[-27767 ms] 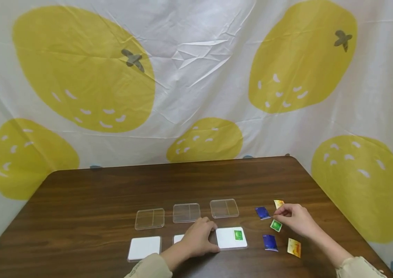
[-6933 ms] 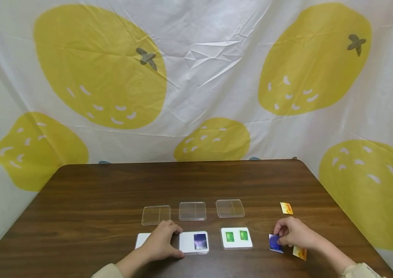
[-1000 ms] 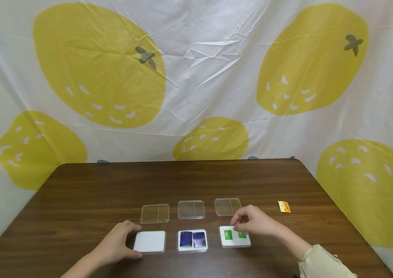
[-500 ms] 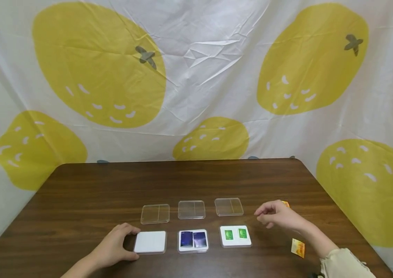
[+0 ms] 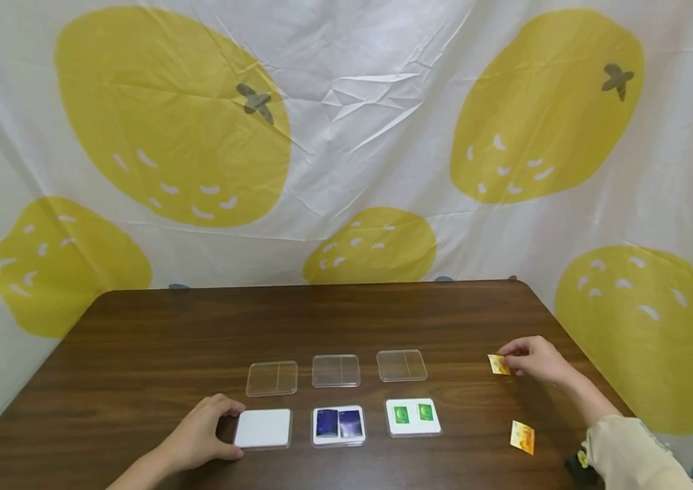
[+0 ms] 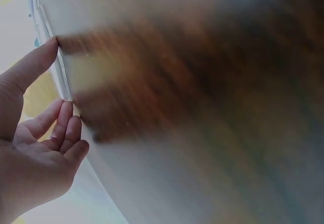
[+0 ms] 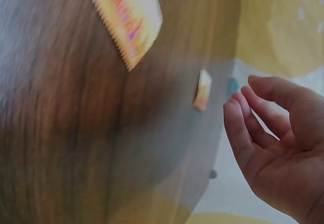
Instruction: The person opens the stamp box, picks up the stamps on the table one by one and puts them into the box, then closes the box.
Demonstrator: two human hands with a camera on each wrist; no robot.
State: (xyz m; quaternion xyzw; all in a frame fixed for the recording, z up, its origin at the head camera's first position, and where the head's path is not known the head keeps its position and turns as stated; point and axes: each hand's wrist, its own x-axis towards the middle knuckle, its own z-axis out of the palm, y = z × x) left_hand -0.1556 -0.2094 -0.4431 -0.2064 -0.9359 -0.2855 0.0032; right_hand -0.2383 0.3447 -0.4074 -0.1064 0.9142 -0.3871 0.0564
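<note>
On the left, a shallow clear plastic case (image 5: 263, 429) with a white insert lies on the table. My left hand (image 5: 199, 433) holds its left edge, thumb at the near corner and fingers at the far one; the left wrist view has the fingertips on that thin edge. At the right, my right hand (image 5: 539, 361) is at an orange postage stamp (image 5: 497, 365), fingertips by its right side. The right wrist view leaves a small gap between fingers and stamp. A second orange stamp (image 5: 522, 437), with toothed edges, lies nearer me.
A middle case (image 5: 339, 441) bears two blue-purple stamps. The right case (image 5: 413, 425) has two green stamps. Behind them lie three clear lids (image 5: 272, 378) in a row. A patterned cloth (image 5: 359, 177) hangs past the table's far edge.
Two blue stamps now lie side by side in the middle case. My left hand has shifted to the left case. My right hand has moved from over the green stamps rightward to the far orange stamp.
</note>
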